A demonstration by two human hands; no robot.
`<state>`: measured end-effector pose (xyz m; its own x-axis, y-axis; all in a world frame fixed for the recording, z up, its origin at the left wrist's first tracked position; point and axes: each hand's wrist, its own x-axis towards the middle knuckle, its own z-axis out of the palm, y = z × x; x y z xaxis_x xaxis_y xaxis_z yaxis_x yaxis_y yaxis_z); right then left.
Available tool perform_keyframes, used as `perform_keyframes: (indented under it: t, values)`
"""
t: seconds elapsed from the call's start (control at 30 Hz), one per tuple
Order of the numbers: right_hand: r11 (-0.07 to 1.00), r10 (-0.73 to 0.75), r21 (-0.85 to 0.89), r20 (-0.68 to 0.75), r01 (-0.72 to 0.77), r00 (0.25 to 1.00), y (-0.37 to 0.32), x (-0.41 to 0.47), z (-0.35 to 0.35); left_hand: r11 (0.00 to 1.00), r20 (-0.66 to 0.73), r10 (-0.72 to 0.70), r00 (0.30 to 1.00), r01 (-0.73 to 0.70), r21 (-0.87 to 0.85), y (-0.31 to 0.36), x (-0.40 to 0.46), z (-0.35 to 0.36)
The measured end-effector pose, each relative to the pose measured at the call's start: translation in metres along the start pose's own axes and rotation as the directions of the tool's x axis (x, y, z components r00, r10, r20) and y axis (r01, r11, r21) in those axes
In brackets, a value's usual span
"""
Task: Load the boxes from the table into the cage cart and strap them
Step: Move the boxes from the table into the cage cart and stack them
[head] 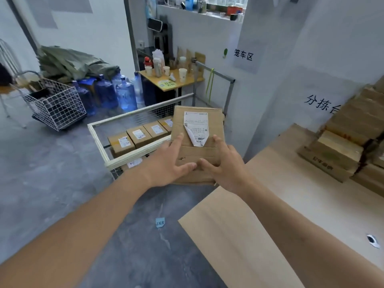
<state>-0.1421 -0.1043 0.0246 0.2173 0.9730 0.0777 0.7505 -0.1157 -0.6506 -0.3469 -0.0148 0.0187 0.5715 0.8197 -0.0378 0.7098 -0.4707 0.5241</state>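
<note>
The cardboard box [197,142] hangs in the air over the cage cart [97,140] rim at 12 o'clock. It could snag that rim or slip, since its peeling shipping label [195,127] gives poor purchase. Left hand [170,161] and right hand [224,163] clasp its near end, fingers spread on top, arms outstretched.

Pale grey walls [99,28] are closing in a room over a mottled dark grey floor [52,173], where a small blue paper tag [160,222] is lying. Blue water jugs [126,94] are standing along the far wall beside a white wire basket [60,107], with a heap of green sacks [72,63] behind. A small yellow side table [172,80] is carrying paper cups [182,74]. Printed paper signs [245,56] are hanging on a pillar. Daylight is coming through a high window ledge [207,9] crowded with bottles.
</note>
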Motion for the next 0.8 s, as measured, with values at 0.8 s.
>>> perform_keyframes:
  t: [0.8]
  values:
    - [0.995, 0.036, 0.085, 0.165, -0.05, 0.986, -0.073, 0.279, 0.167, 0.989, 0.115, -0.144, 0.983, 0.147, -0.017, -0.233, 0.183, -0.101]
